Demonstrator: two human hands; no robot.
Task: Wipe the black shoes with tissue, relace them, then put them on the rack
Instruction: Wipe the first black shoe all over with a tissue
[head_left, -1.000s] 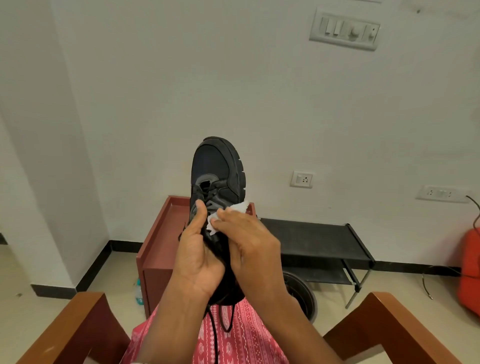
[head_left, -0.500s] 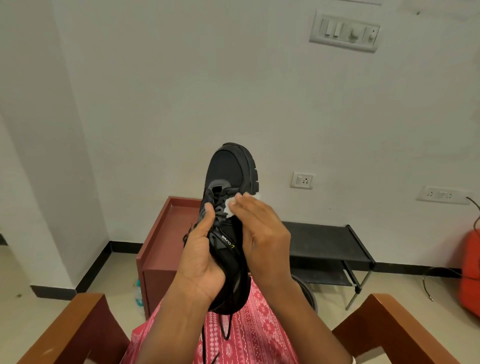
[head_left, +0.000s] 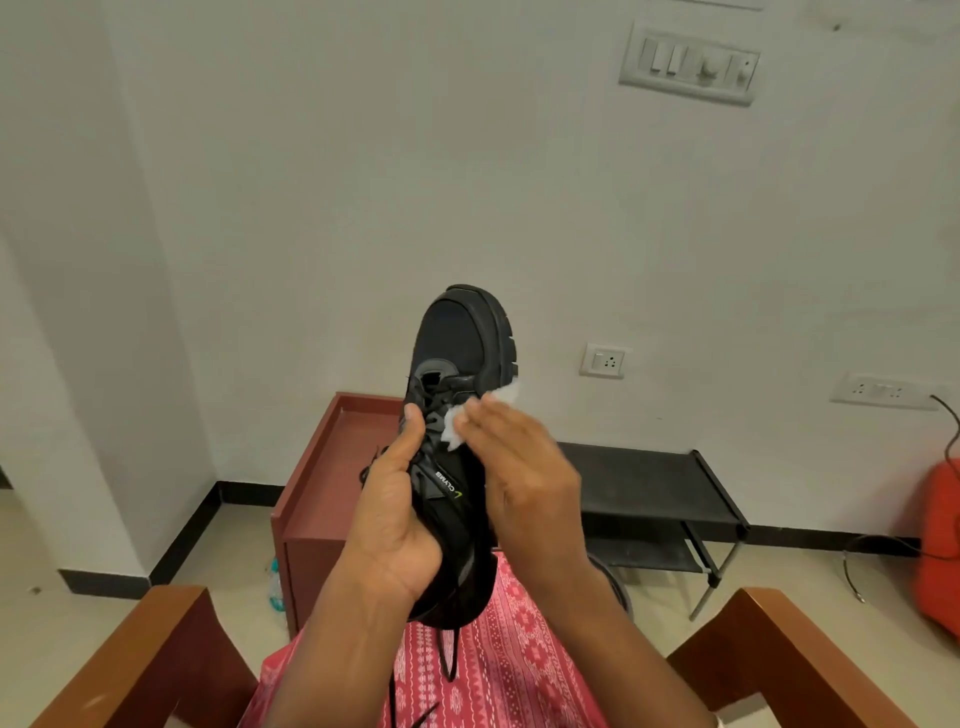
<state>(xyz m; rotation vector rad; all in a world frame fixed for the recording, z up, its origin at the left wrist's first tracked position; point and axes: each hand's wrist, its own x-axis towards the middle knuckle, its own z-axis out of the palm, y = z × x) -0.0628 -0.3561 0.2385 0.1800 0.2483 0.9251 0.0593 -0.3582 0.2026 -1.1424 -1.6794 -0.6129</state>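
- Clearly, the black shoe (head_left: 460, 348) is held up before the wall, toe upward, above the lap; its heel is hidden behind the left hand (head_left: 395, 525).
- The left hand is closed round the rear half of the shoe: the thumb is laid on the laces (head_left: 427, 402), while the fingers are hidden behind the shoe.
- The tissue (head_left: 506, 393) is pressed on the right side of the shoe by the nearly straight fingers of the right hand (head_left: 519, 483). Most of it is covered, and the thumb cannot be seen.
- Loose lace ends are hung over the pink cloth (head_left: 509, 660) and cut off at the lower edge.
- The rack (head_left: 654, 483) is set low against the wall, partly hidden by the right hand and well apart from the shoe.
- Open room is left between the wooden armrests (head_left: 150, 649).
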